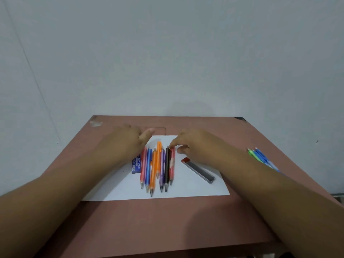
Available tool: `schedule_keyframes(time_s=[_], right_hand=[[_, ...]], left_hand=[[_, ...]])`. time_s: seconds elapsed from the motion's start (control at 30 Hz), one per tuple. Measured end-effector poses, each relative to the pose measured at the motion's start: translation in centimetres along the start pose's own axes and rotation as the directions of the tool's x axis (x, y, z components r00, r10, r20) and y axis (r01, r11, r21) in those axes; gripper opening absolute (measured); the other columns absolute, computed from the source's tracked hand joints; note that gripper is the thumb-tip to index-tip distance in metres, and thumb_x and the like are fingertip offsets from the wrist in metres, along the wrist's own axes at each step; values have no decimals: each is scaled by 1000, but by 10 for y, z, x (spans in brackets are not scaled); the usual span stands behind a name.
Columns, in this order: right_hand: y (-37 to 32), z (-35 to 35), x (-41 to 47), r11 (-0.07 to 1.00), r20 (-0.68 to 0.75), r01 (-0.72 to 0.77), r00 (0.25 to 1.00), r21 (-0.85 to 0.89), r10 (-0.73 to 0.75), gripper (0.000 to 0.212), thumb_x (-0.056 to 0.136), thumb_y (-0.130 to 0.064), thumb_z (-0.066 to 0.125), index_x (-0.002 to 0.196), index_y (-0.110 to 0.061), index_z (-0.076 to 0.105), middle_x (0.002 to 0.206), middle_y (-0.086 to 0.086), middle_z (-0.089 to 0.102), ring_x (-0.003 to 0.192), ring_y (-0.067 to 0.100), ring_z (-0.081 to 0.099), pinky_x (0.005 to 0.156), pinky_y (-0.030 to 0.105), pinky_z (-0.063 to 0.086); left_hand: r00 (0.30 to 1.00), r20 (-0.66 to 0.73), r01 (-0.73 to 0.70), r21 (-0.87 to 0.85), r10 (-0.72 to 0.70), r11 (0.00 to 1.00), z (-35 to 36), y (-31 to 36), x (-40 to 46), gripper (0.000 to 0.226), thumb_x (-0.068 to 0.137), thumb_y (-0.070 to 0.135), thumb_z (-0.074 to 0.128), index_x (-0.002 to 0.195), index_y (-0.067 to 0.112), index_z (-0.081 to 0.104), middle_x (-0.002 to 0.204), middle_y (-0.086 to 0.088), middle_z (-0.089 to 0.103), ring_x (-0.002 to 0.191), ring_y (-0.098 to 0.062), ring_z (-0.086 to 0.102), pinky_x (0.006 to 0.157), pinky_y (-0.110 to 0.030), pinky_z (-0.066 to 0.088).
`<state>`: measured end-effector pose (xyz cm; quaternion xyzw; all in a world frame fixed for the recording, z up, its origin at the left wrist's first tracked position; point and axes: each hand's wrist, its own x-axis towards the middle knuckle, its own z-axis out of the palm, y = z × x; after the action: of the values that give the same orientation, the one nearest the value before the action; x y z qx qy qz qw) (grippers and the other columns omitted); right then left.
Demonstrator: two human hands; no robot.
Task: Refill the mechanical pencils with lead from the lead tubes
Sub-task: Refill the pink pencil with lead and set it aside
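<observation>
Pencils (157, 167) lay in a row mid-paper (195, 189) on the table (130, 229), lead tube (198, 170) at 3 o'clock. Right hand (188, 144) was pinching the red pencil's (172, 164) top — left hand (134, 140) spread flat. Best lift straight, so neighbours don't roll.

The upper part of the blue lead pack (136, 164) is covered by the left hand (130, 140), which is itself smeared by motion blur. The far pencils (264, 159) at the table's right side are partly hidden behind the right forearm; their number cannot be counted, perhaps four.
</observation>
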<state>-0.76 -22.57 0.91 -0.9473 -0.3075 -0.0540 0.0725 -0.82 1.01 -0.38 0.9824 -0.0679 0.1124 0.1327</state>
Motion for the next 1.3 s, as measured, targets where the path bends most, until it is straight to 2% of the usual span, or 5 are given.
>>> schedule_keyframes(time_s=[0.27,0.57,0.8,1.07,1.3], right_hand=[[12,3,11,995,35,100,994,-28,-99,22,99,-25,64,118,-33,73,113,-9,68,100,17,62,88,39,54],[37,1,4,922,-190,309,915,-233,-355,35,85,1,72,105,-28,72,103,-8,68,87,18,61,62,33,53],[135,38,67,974,-87,-22,996,-225,2,57,81,-22,65,88,-75,44,85,-28,57,76,-1,52,68,34,53],[34,-7,35,984,-112,-159,982,-80,149,47,87,5,49,102,-39,58,93,-14,49,81,11,53,76,38,53],[22,-4,42,984,-230,-166,957,68,177,30,97,-3,53,101,-32,61,94,-13,52,81,6,53,75,30,50]], left_hand=[[993,-60,-116,-282,103,952,13,16,5,54,90,73,26,91,29,58,88,15,61,83,-8,61,68,-26,41],[996,22,84,-560,-87,824,18,-1,5,60,94,72,36,113,26,70,103,9,74,85,-6,70,73,-22,48],[996,33,85,-556,-80,827,15,2,16,63,90,78,33,112,33,72,86,12,75,76,-5,72,66,-20,48],[999,-17,10,-656,-28,755,8,8,18,66,91,74,20,102,33,71,100,22,69,89,14,61,78,-12,37],[988,-149,-113,-593,30,797,6,5,12,25,86,53,72,105,37,71,94,23,71,91,11,61,72,-11,47]])
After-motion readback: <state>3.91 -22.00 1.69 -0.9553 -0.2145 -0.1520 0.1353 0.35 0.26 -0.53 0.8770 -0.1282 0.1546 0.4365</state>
